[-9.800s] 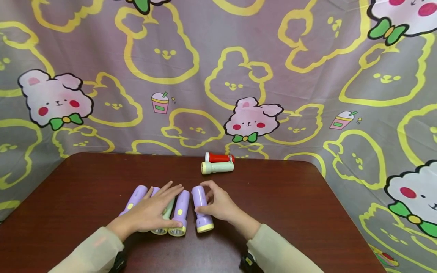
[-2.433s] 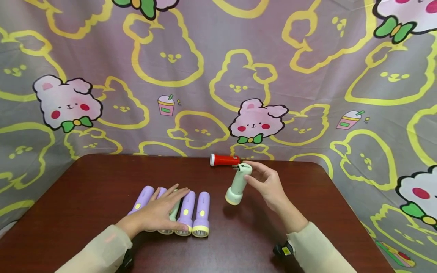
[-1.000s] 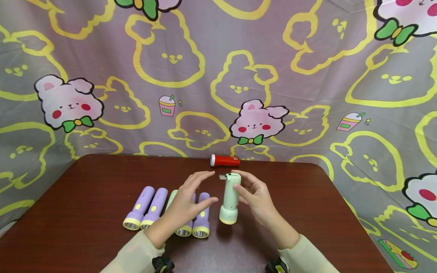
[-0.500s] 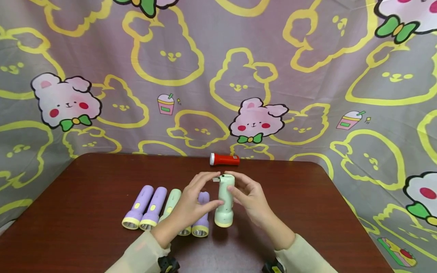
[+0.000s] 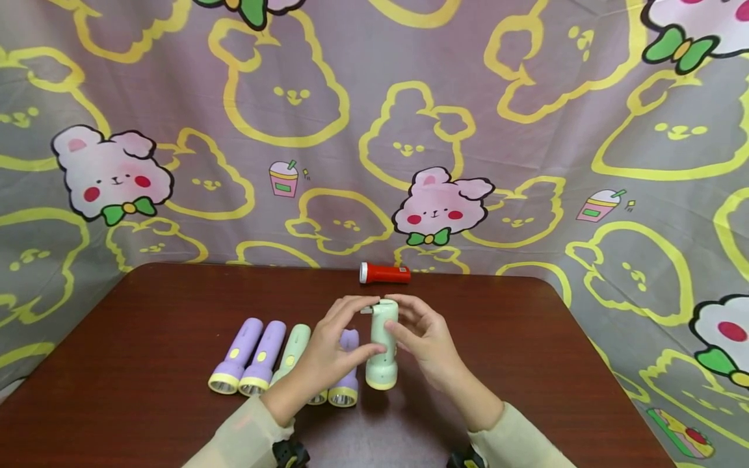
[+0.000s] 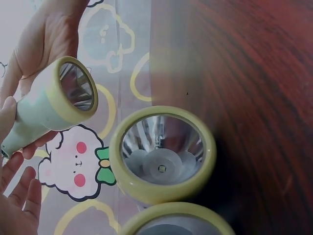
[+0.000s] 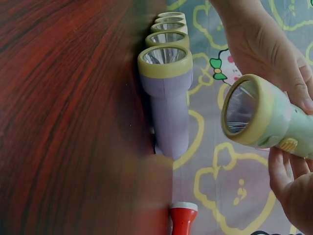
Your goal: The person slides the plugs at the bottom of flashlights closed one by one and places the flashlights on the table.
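My right hand (image 5: 430, 335) holds a pale green flashlight (image 5: 383, 354) with a yellow rim, its lens end down over the table. Fold-out plug prongs (image 5: 366, 311) stick out at its upper end. My left hand (image 5: 330, 344) meets it from the other side, thumb on the barrel and fingertips at the top by the prongs. In the right wrist view the flashlight (image 7: 266, 112) shows its yellow switch (image 7: 288, 144). Just left of it lies a row of flashlights: purple ones (image 5: 236, 357) and a green one (image 5: 295, 344), partly hidden behind my left hand.
A red flashlight (image 5: 386, 273) with a white head lies near the back edge of the brown table (image 5: 497, 364). Behind the table hangs a patterned curtain (image 5: 328, 162). The row's yellow-rimmed lenses (image 6: 161, 156) face the near side.
A purple flashlight was set at the row's right end. My right hand took the green flashlight from the back and brought it nearer. My left hand moved from the row onto it.
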Available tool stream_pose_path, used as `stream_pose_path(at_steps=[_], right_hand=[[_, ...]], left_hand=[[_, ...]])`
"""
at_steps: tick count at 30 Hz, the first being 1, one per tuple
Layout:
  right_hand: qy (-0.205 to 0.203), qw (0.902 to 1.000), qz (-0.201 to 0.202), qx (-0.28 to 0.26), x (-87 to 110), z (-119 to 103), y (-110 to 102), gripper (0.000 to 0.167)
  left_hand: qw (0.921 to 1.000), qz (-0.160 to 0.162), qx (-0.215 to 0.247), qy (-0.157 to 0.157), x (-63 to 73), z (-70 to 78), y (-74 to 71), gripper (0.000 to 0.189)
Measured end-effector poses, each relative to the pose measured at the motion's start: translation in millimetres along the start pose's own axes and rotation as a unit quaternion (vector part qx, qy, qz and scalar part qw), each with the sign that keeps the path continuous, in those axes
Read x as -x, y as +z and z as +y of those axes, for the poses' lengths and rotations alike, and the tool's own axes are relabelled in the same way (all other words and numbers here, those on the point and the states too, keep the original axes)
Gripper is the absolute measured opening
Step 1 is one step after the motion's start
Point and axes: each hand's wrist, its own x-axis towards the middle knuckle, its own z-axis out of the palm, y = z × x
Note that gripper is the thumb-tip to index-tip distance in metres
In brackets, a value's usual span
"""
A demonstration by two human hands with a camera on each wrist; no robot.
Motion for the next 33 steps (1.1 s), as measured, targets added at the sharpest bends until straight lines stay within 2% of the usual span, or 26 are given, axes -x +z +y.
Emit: stream_pose_path(at_steps=[6,19,24,33], right_hand=[[-0.024,0.9993,-0.007,0.027,1.2,-1,-2,0.053],[-0.02,0.9996,-0.009,0.019,0.4,-1,0,0.052],[-0.022,0.9995,-0.015,0.015,-0.1,-2,-1,0.051],[-0.016,0.9996,-0.025,0.001,0.8,-3,-1,0.05]], left_hand=[[0.9997,0.01,0.016,-0.017,-0.6,-0.6,-1.9,0.072],[0.9983,0.005,0.048,-0.032,-5.6,-2.9,-7.1,0.066],[0.9962,0.002,0.072,-0.049,-7.1,-1.6,-9.0,0.065],[0.9949,-0.005,0.089,-0.047,-7.5,-0.3,-11.9,0.064]])
